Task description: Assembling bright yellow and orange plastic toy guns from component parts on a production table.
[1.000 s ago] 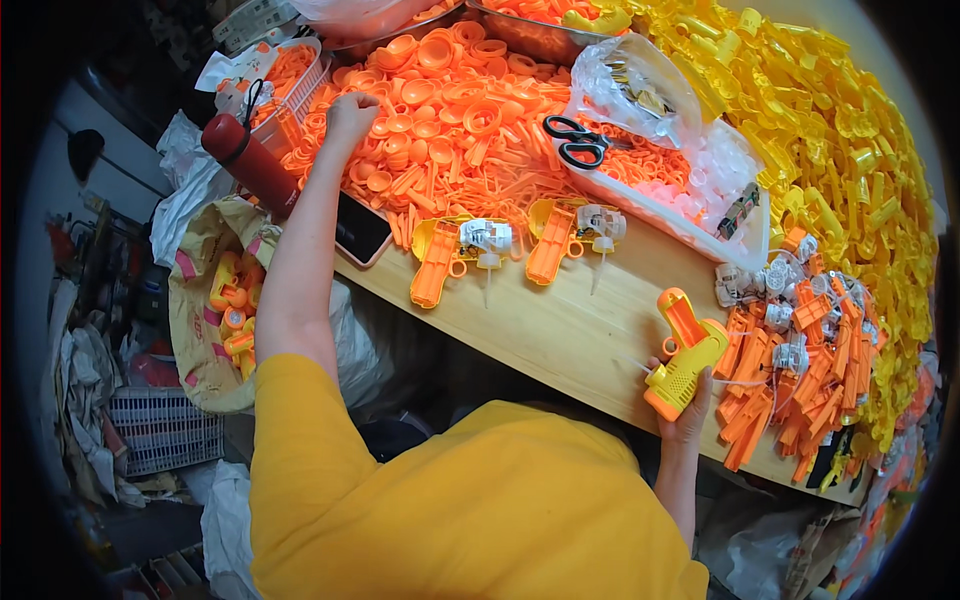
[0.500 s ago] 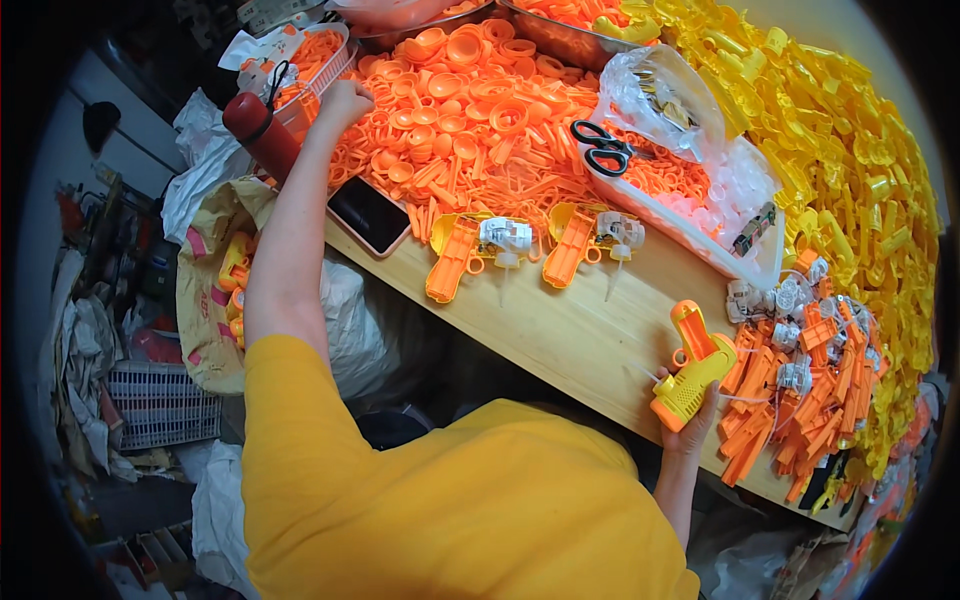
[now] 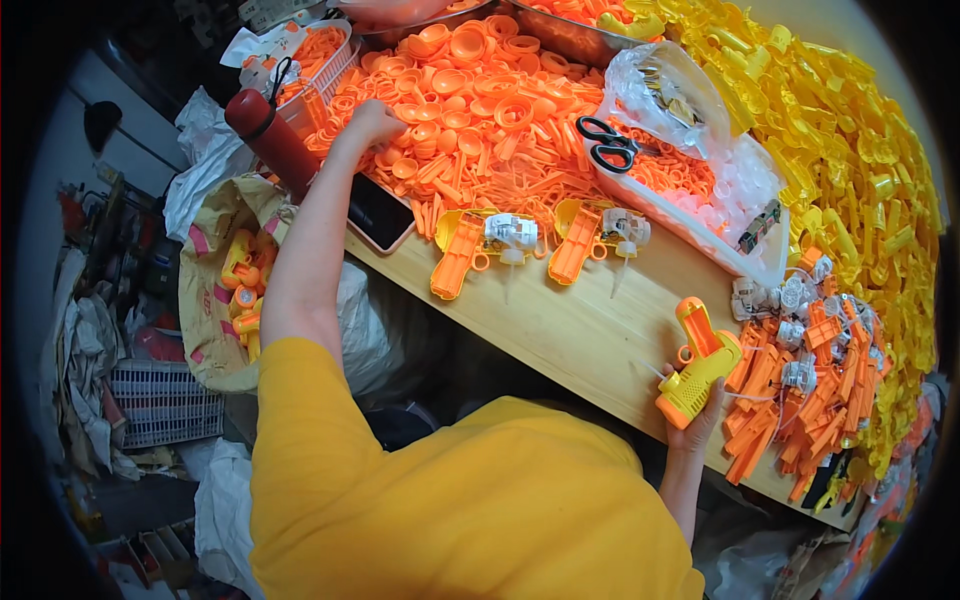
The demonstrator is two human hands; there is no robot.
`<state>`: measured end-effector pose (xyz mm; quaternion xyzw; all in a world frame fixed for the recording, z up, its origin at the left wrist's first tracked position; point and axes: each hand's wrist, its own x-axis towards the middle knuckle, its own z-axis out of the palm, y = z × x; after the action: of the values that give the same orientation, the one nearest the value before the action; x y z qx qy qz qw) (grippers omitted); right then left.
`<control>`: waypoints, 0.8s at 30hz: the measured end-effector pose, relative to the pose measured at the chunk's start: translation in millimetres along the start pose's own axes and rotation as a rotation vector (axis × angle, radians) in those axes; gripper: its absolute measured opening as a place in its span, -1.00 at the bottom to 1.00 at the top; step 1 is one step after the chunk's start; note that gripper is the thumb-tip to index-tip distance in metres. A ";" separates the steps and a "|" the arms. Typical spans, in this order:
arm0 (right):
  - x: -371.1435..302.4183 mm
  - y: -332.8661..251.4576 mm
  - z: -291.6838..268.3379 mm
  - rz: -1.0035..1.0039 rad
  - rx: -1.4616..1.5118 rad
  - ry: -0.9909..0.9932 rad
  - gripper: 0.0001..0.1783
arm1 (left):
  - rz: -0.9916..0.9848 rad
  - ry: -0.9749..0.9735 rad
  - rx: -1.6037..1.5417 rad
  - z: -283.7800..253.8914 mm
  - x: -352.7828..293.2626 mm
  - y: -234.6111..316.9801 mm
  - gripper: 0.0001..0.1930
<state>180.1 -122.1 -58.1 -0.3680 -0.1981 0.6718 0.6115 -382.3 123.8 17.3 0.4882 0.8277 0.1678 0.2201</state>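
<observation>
My right hand (image 3: 697, 428), at the table's front edge, is closed around a yellow and orange toy gun (image 3: 703, 382). The gun's orange grip points up and a thin pale tube sticks out of its left side. Over the left part of a heap of orange plastic parts (image 3: 470, 100) is my left hand (image 3: 374, 126), fingers curled down. Whatever those fingers pinch, if anything, is hidden. Two open toy gun halves, one on the left (image 3: 462, 255) and one on the right (image 3: 577, 245), lie on the table with white mechanisms and thin tubes showing.
A phone (image 3: 378, 215) and a red bottle (image 3: 270, 140) flank my left forearm. Black-handled scissors (image 3: 608, 146) rest on a white tray (image 3: 690, 225) of small parts. Orange pieces with white mechanisms (image 3: 800, 380) pile up at right, before a large yellow heap (image 3: 850, 170).
My left hand has moved from beside the white basket rightward and nearer, over the orange heap. My right hand keeps hold of the toy gun, almost unmoved.
</observation>
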 end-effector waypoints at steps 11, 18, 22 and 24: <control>0.8 0.2 -3.8 0.002 0.000 0.001 -0.33 | 0.146 0.378 0.202 -9.6 16.1 15.7 -0.64; 1.3 3.3 -6.6 0.050 0.095 -0.048 -0.27 | 0.026 0.444 0.288 31.8 73.8 23.0 -0.31; 7.2 6.9 -14.0 0.078 0.078 -0.049 -0.25 | 0.136 0.440 0.365 29.4 97.9 1.6 -0.36; 7.7 1.9 -8.6 0.042 0.016 -0.005 -0.25 | 0.130 0.413 0.294 33.4 90.2 16.6 -0.35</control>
<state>185.3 -116.6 -67.1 -0.3654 -0.1862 0.6870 0.5998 -390.9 213.2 -20.9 0.5227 0.8374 0.1554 -0.0382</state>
